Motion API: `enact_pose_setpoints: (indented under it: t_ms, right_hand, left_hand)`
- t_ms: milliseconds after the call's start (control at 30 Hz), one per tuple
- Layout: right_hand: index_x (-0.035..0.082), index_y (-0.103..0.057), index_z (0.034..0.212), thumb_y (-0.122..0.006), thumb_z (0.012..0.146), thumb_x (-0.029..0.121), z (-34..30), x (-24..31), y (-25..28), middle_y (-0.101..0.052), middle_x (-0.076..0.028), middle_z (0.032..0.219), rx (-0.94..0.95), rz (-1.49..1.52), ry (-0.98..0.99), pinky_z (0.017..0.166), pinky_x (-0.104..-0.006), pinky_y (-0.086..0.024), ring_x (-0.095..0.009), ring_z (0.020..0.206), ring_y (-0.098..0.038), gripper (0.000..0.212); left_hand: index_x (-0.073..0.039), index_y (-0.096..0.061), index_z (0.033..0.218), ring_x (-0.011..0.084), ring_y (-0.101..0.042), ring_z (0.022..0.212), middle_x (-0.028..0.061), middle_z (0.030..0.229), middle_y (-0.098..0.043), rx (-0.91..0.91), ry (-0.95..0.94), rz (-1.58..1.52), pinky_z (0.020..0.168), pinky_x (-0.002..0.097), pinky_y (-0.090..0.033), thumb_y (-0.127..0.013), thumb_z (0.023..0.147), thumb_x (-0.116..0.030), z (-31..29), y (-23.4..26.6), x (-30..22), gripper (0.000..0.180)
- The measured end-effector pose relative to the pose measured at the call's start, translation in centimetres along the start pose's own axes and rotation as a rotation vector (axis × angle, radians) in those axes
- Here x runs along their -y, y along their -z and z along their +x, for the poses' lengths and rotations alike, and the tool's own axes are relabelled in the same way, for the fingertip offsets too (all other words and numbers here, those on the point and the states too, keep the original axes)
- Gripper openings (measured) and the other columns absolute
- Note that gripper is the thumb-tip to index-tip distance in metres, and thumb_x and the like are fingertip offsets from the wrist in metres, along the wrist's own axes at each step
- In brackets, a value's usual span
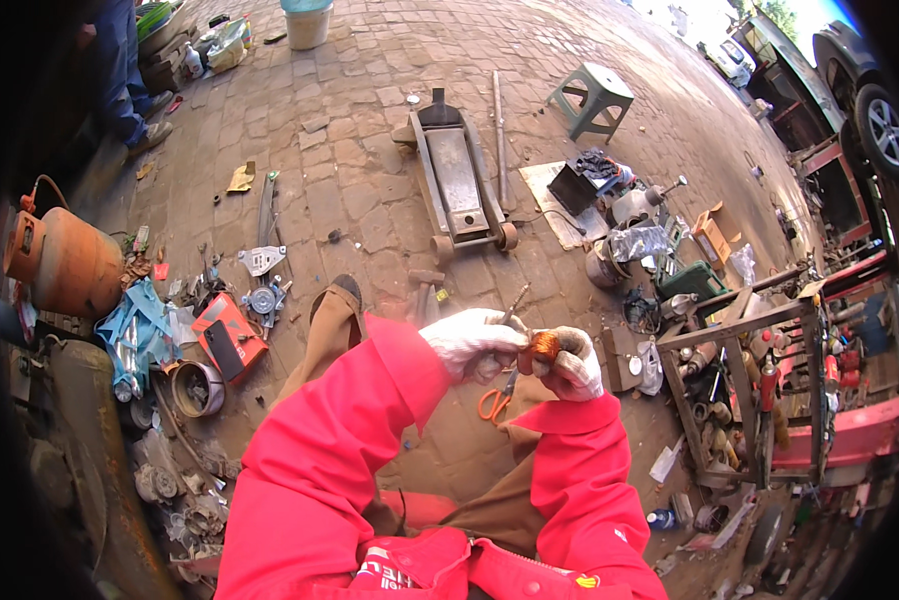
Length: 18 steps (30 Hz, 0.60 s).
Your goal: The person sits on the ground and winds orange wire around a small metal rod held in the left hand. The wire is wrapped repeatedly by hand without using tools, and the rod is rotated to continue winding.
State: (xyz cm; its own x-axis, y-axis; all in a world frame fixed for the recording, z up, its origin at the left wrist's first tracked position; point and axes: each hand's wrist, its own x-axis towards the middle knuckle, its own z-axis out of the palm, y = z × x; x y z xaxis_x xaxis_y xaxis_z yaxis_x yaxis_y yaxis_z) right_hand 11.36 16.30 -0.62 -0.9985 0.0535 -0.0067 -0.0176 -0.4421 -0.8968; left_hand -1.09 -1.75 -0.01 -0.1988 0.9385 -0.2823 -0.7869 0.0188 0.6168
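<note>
Both my hands wear pale work gloves and meet in front of me. My right hand [577, 368] is closed round a small copper-coloured wire coil [544, 345], its windings facing up. My left hand [469, 343] pinches a thin pointed rod [517, 298] that sticks up from the fingers; its exact kind is too small to tell. The left fingertips are right beside the coil and seem to touch it. Below the hands, orange-handled scissors [493, 404] lie on the paving near my knee. A hammer [426, 285] lies just beyond my left hand.
A trolley jack [459, 185] and a green stool [594, 98] stand ahead. To the left are an orange gas cylinder [69, 262] and a phone [226, 345] on a red box. A metal frame [744, 385] full of tools stands right. A person's legs [124, 75] show far left.
</note>
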Motion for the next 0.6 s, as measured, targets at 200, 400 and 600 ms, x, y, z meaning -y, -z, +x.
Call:
enact_pose_setpoints:
  t_ms: [200, 400, 600]
  right_hand:
    - [-0.001, -0.061, 0.071, -0.075, 0.079, 0.042, -0.3, 0.5, 0.2, -0.060, -0.011, 0.074, 0.124, -0.001, -0.073, 0.063, -0.0325, -0.043, -0.022, 0.069, -0.056, 0.045]
    - [0.000, -0.061, 0.069, -0.073, 0.080, 0.041, 0.3, 0.0, 0.3, -0.058, -0.009, 0.070, 0.110, -0.025, -0.044, 0.062, -0.0349, -0.040, -0.022, 0.066, -0.052, 0.043]
    - [-0.001, -0.062, 0.090, -0.070, 0.086, 0.031, -0.1, -0.4, 0.4, -0.062, -0.010, 0.079, 0.068, 0.177, -0.053, 0.069, -0.0371, -0.047, -0.024, 0.073, -0.058, 0.034]
  left_hand:
    - [-0.005, -0.067, 0.095, 0.0070, -0.046, 0.050, 0.0015, 0.072, -0.059, 0.076, 0.024, 0.259, 0.046, 0.0223, -0.034, -0.072, 0.087, -0.028, -0.9, 0.2, -0.5, 0.024]
    - [-0.005, -0.069, 0.091, 0.0062, -0.045, 0.053, -0.0006, 0.070, -0.058, -0.056, -0.121, 0.632, 0.047, 0.0237, -0.033, -0.073, 0.086, -0.040, -0.2, 0.7, -0.7, 0.036]
    - [-0.004, -0.068, 0.093, 0.0077, -0.050, 0.059, 0.0003, 0.075, -0.060, -0.046, 0.025, 0.596, 0.052, 0.0233, -0.038, -0.070, 0.087, -0.046, 0.1, 0.7, -0.2, 0.042]
